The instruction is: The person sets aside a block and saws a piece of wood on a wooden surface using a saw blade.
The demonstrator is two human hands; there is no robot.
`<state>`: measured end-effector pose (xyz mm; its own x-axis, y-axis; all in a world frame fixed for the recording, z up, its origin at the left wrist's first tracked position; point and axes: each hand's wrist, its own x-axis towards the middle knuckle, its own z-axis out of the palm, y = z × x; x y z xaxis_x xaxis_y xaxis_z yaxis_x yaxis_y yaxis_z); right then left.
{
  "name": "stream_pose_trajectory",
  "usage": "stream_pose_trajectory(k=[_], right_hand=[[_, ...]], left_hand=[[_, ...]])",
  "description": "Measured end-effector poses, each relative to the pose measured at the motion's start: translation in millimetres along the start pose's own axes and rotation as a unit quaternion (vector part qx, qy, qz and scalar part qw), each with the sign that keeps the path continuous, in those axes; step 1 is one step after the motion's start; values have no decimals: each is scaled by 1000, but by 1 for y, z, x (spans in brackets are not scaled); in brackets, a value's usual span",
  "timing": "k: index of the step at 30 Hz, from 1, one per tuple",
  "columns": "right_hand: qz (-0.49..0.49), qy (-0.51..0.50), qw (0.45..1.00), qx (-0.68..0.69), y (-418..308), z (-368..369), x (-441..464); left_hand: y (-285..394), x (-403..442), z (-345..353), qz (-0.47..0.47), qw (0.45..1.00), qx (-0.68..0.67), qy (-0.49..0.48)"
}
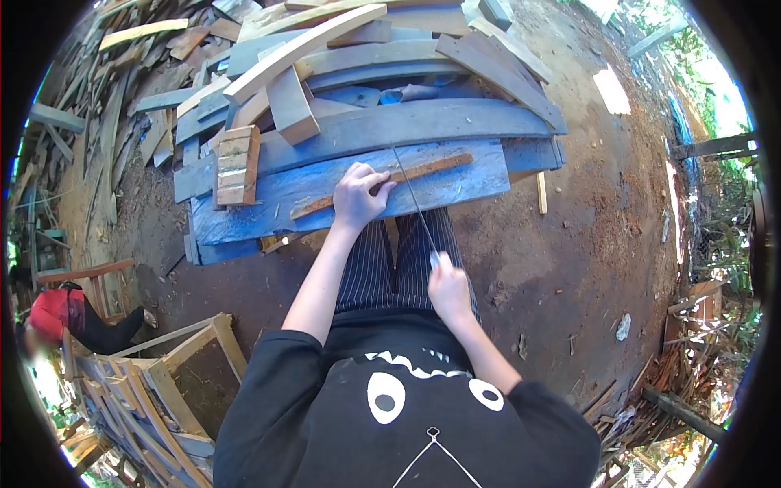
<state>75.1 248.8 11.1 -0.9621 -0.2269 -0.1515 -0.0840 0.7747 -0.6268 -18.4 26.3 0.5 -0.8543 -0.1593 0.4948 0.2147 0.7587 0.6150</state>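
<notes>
A narrow reddish-brown strip of wood lies slantwise on the bluish board at the bench's near edge. My left hand presses on the strip left of its middle, fingers bent round it. In my right hand, closed round a handle, is a saw with a long thin blade. The blade points away from me and crosses the strip just right of my left hand. Whether it has cut into the wood is too small to tell.
A wood block stands at the bench's left. Planks and a curved piece pile up behind. A wooden crate is at the lower left, near a person in red. Scrap wood lies at the upper left and lower right.
</notes>
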Motion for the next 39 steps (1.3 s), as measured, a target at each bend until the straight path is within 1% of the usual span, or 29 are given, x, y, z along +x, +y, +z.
stream_pose_trajectory(k=[3, 4, 6, 9, 12, 14, 17, 20, 24, 26, 28, 30, 31, 32, 34, 37, 38, 39], right_hand=[[7, -3, 1000, 11, -3, -14, -4], [16, -10, 1000, 3, -7, -13, 6], [0, -1, 1000, 18, -16, 0, 38], [4, 9, 1000, -12, -34, 13, 70], [17, 18, 1000, -9, -23, 4, 41], [1, 0, 1000, 4, 0, 2, 6], [32, -13, 999, 12, -7, -19, -9], [6, -5, 999, 36, -8, -3, 24], [-1, 34, 999, 2, -26, 21, 71], [-1, 29, 999, 14, -21, 14, 58], [11, 20, 1000, 0, -14, 0, 24], [10, 11, 1000, 25, -3, -11, -9], [26, -13, 999, 24, -1, -16, -17], [24, -12, 999, 19, -6, -18, -17], [22, -6, 1000, 11, -16, -15, 4], [-9, 18, 1000, 14, -17, 18, 57], [5, 11, 1000, 13, -30, 14, 67], [-4, 15, 1000, 10, -28, 15, 65]], left_hand=[[-3, 1, 1, 4, 1000, -2, -6], [-3, 0, 1, 6, 1000, -6, -10], [-2, -1, 0, 4, 1000, -5, -13], [-2, -1, 2, -2, 1000, -2, -11], [-1, -3, 2, -3, 1000, 0, -9], [-3, -2, 3, 10, 1000, -10, 5], [-1, 1, 0, 5, 1000, -16, -3], [0, -2, 1, 10, 1000, -19, -3], [-2, -2, 1, -5, 1000, -11, -9], [0, -5, 2, 0, 1000, 2, 1], [-1, -3, 2, 8, 1000, 12, 7], [-1, 3, 4, 7, 1000, 3, 13], [-1, 3, 4, 4, 1000, 0, 13], [0, -1, 2, 0, 1000, -3, 6], [0, -1, 1, 6, 1000, -4, 1], [-1, 0, 1, 16, 1000, -3, 3], [0, -1, 1, 14, 1000, -1, 2], [0, -1, 0, 12, 1000, 2, 1]])
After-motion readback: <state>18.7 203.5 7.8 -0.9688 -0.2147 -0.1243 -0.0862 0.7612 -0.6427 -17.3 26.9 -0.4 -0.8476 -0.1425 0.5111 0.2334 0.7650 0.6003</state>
